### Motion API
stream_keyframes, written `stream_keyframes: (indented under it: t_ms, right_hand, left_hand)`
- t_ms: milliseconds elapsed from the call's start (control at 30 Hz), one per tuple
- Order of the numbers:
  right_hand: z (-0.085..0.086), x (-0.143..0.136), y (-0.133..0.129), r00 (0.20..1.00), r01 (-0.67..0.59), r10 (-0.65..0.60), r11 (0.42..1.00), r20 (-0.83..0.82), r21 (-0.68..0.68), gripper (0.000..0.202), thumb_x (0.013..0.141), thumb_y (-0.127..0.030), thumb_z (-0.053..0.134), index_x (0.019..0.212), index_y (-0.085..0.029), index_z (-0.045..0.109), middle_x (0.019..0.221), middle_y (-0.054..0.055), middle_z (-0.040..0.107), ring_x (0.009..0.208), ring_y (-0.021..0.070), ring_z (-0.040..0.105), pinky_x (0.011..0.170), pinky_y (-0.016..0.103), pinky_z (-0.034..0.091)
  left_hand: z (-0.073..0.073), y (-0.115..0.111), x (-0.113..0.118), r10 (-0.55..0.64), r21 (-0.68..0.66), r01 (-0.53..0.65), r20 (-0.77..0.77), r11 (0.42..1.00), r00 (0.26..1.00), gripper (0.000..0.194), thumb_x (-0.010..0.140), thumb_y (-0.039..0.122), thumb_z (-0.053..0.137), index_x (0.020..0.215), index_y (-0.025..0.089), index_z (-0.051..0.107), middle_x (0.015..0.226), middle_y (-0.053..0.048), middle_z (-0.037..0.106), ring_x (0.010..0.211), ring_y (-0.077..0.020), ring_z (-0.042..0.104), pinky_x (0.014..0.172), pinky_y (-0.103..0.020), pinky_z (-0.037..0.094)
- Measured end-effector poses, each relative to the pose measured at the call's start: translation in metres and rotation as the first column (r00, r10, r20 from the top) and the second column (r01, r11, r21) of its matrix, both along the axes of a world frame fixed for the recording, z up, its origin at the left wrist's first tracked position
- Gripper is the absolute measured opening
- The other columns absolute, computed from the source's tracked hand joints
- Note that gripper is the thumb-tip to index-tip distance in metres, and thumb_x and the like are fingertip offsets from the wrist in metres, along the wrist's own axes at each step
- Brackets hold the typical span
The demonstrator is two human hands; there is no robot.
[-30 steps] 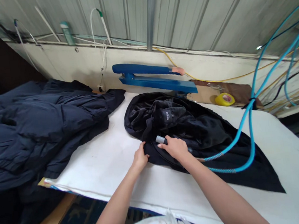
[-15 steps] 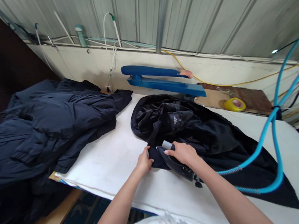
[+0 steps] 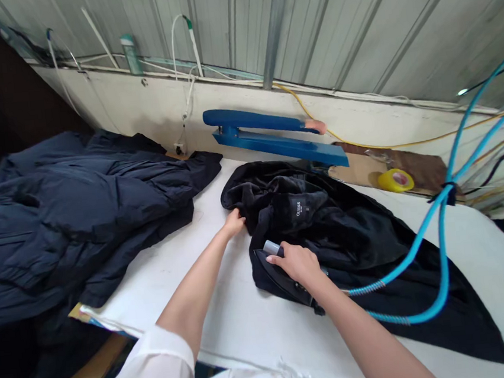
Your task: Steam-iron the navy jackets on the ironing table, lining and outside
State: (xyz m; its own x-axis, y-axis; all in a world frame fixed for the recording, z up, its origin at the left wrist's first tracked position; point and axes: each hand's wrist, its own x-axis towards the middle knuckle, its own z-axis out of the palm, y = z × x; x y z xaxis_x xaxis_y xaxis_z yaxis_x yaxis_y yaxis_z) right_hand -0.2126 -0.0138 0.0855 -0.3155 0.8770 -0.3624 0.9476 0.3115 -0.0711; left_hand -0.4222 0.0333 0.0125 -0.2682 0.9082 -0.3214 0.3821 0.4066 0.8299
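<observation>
black GUESS-labelled garment [image 3: 362, 226]: ironing table [image 3: 226, 292], between front and back edges | iron [image 3: 279, 277]: on garment | right hand [image 3: 298, 263]: fingers wrapped round iron | left hand [image 3: 234, 223]: fingers pinching garment's left side | navy jacket [image 3: 71, 212]: table's left end

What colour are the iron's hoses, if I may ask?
The hoses are bright blue, shown in the head view.

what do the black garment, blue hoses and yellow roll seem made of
Black garment: probably fabric, softly creased with a slight sheen. Blue hoses: likely rubber or plastic, bending in smooth curves; ridged coils suggest metal. Yellow roll: possibly plastic tape, smooth and evenly coloured.
</observation>
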Motion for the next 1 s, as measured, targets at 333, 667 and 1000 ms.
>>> stream_keyframes:
  t_ms: [333, 667, 1000]
  right_hand:
    - [-0.005, -0.006, 0.006, 1.0, -0.025, 0.025, 1.0, 0.007, -0.011, 0.052, 0.071, -0.067, 0.038, 0.094, -0.023, 0.055, 0.089, 0.009, 0.064, 0.086, 0.0268, 0.058, 0.069, 0.035, 0.039]
    - [-0.005, -0.045, 0.027, 0.992, -0.129, 0.129, 0.992, -0.007, 0.007, 0.059, 0.069, -0.071, 0.035, 0.097, -0.024, 0.057, 0.097, 0.009, 0.063, 0.092, 0.0264, 0.056, 0.073, 0.035, 0.039]
    - [0.005, -0.06, 0.009, 0.931, -0.364, 0.363, 0.929, -0.023, -0.063, 0.059, 0.066, -0.072, 0.04, 0.093, -0.023, 0.06, 0.096, 0.008, 0.064, 0.091, 0.0242, 0.057, 0.072, 0.03, 0.04]
  left_hand:
    - [0.002, 0.017, 0.011, -0.119, -0.003, 0.124, -0.313, 0.992, 0.942, 0.047, 0.048, 0.024, 0.074, 0.089, 0.015, 0.053, 0.093, -0.005, 0.062, 0.089, -0.0219, 0.057, 0.07, -0.025, 0.044]
    - [0.011, -0.021, -0.027, 0.127, 0.129, -0.1, -0.221, 0.987, 0.967, 0.023, 0.072, 0.019, 0.052, 0.094, 0.018, 0.058, 0.083, -0.002, 0.067, 0.08, -0.013, 0.06, 0.072, -0.022, 0.044]
    - [0.028, -0.067, -0.043, 0.389, 0.401, -0.382, 0.066, 0.833, 0.919, 0.027, 0.069, 0.015, 0.044, 0.092, 0.016, 0.059, 0.073, -0.002, 0.067, 0.065, -0.0119, 0.059, 0.064, -0.023, 0.045]
